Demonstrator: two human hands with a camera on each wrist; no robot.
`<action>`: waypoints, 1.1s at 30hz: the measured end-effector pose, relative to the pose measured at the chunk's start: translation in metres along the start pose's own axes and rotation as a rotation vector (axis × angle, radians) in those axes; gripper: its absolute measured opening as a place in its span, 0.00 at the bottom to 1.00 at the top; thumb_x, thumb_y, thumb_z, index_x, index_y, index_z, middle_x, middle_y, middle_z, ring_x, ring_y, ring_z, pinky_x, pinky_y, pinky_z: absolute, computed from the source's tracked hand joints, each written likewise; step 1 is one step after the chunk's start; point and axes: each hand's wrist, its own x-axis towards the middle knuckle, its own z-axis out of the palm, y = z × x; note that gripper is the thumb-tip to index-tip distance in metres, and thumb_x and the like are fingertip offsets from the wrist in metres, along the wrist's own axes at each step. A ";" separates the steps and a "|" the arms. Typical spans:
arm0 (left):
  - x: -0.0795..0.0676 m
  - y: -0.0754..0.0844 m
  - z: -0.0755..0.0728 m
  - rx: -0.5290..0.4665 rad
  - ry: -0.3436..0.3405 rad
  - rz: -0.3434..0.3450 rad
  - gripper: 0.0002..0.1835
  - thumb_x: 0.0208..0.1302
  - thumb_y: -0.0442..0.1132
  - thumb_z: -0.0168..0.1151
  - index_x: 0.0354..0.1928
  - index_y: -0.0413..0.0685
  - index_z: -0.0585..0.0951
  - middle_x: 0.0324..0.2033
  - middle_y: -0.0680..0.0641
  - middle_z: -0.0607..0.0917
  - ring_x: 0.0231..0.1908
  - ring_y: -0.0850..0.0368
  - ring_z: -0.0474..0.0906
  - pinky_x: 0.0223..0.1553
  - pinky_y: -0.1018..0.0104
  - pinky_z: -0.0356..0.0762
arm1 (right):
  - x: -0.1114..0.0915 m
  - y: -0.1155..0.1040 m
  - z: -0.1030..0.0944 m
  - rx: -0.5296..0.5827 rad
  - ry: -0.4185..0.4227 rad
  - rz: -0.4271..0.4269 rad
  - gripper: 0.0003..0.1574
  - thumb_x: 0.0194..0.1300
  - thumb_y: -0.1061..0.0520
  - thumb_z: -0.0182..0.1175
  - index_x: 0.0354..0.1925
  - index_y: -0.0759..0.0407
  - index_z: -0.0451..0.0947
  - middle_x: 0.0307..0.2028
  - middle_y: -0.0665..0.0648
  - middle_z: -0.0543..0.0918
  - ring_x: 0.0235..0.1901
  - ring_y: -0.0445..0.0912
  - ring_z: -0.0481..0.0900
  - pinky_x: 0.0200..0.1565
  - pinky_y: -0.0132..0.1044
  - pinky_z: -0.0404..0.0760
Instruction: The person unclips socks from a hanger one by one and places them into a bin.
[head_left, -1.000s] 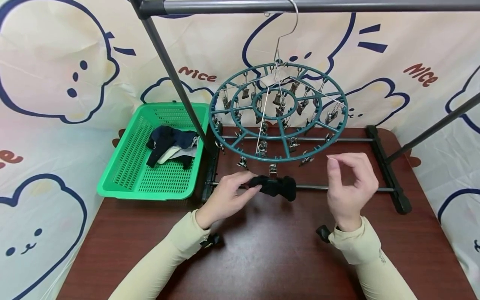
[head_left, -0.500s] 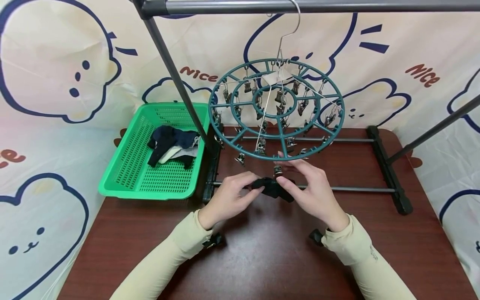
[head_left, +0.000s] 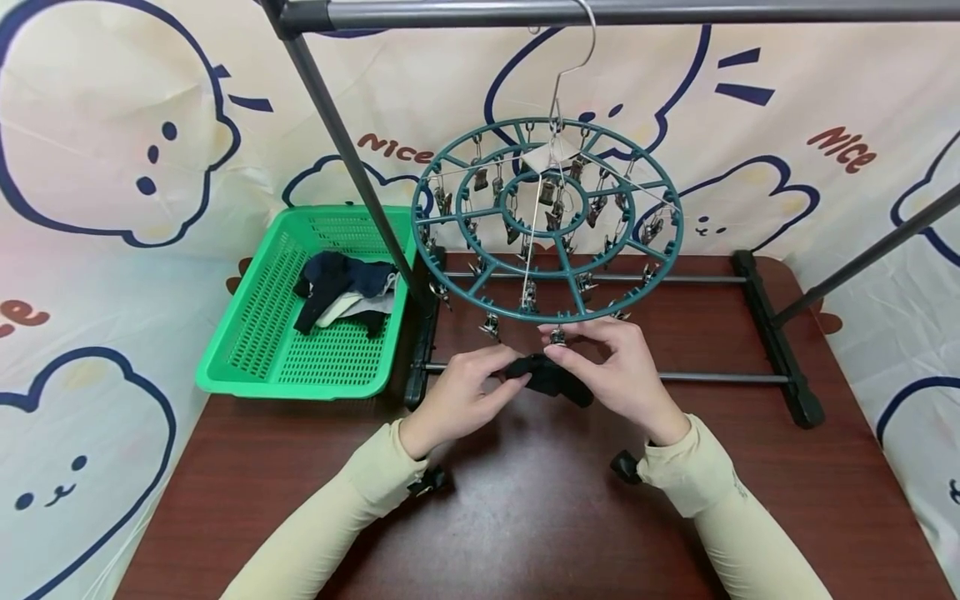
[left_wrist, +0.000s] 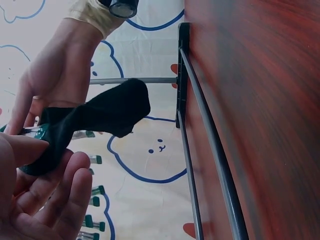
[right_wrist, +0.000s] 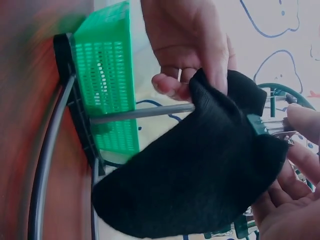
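A black sock (head_left: 551, 379) hangs under the near rim of a round teal clip hanger (head_left: 566, 265). My left hand (head_left: 461, 392) pinches the sock's left edge between thumb and fingers. Thumb and fingers of my right hand (head_left: 626, 375) pinch a metal clip (head_left: 557, 336) just above the sock. Up close in the right wrist view, the clip's green jaws sit at the sock's top edge (right_wrist: 190, 160), with the thumb at its metal end. The left wrist view shows the sock's toe (left_wrist: 127, 105) sticking out beyond the fingers.
Several other clips dangle from the hanger, which hooks over a grey rail (head_left: 675, 12). At left, a green basket (head_left: 232, 379) holds dark and light clothing (head_left: 348, 287). The rack's black foot (head_left: 780, 342) and lower bar (head_left: 723, 378) stand on the brown table (head_left: 540, 517).
My right hand has come in from the right, fingers at first apart from everything, and taken hold of the clip above the sock. The hanger has shifted slightly. My left hand keeps its grip.
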 end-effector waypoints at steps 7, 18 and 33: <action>0.001 0.001 0.000 0.006 0.010 0.000 0.04 0.74 0.36 0.63 0.45 0.48 0.85 0.41 0.51 0.88 0.39 0.63 0.83 0.43 0.63 0.85 | 0.002 0.003 0.000 0.049 0.014 -0.043 0.15 0.62 0.68 0.71 0.49 0.62 0.90 0.44 0.56 0.92 0.48 0.37 0.87 0.53 0.29 0.80; 0.000 0.001 -0.001 0.002 -0.002 -0.041 0.05 0.74 0.36 0.64 0.46 0.47 0.86 0.42 0.49 0.89 0.40 0.62 0.84 0.43 0.58 0.87 | 0.000 0.004 0.003 0.095 0.062 -0.116 0.16 0.58 0.74 0.71 0.46 0.68 0.89 0.40 0.63 0.91 0.46 0.36 0.87 0.51 0.29 0.81; -0.008 -0.003 -0.008 0.069 -0.015 -0.020 0.05 0.74 0.36 0.62 0.45 0.51 0.86 0.41 0.53 0.88 0.39 0.64 0.83 0.41 0.61 0.85 | -0.001 0.007 0.006 0.157 0.098 -0.122 0.13 0.60 0.75 0.68 0.44 0.70 0.89 0.38 0.62 0.92 0.44 0.37 0.88 0.48 0.29 0.82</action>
